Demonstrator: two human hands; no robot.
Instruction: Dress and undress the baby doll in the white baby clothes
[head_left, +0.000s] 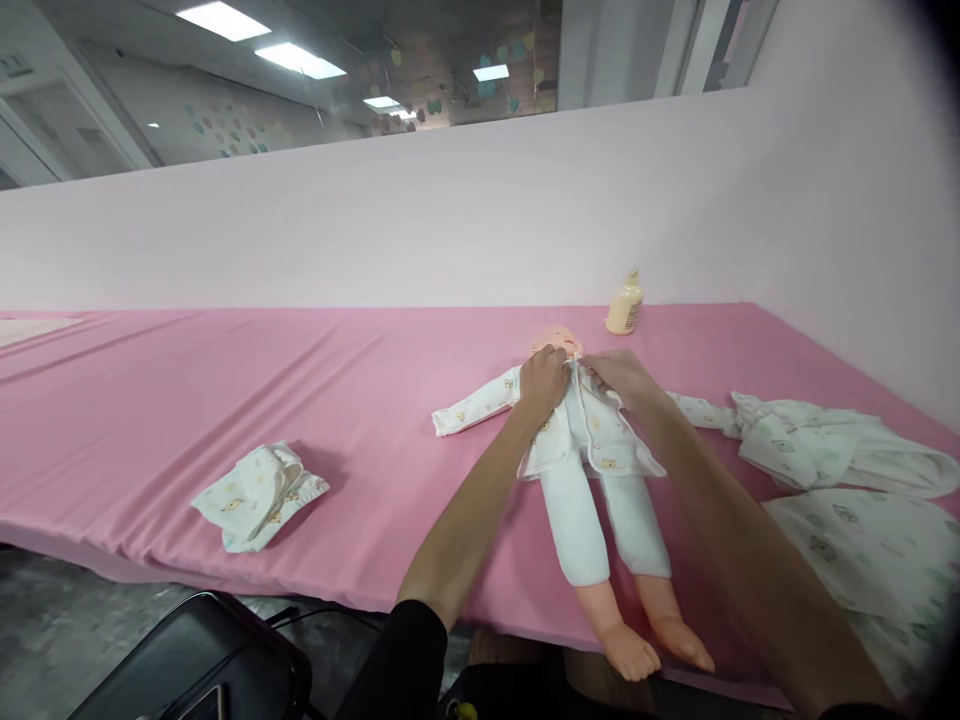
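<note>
A baby doll [619, 625] lies on its back on the pink-covered table, its bare feet toward me. It wears a white printed jacket [551, 445], parted down the front, and white trousers [574, 520]. Just below the doll's chin, my left hand [546, 380] is closed on the jacket's front edge by the collar. Across from it, my right hand [619, 375] pinches the opposite edge near the neck. The fingertips of both hands are partly hidden. One jacket sleeve [480, 402] stretches out to the left, and my hands and arms cover part of the doll's upper body.
A cream pump bottle [625, 308] stands behind the doll near the white wall [420, 220]. Folded printed cloth [262, 495] lies to the left on the pink sheet [360, 400]. More white printed clothes [840, 450] are heaped at right. A black chair [217, 650] is at lower left.
</note>
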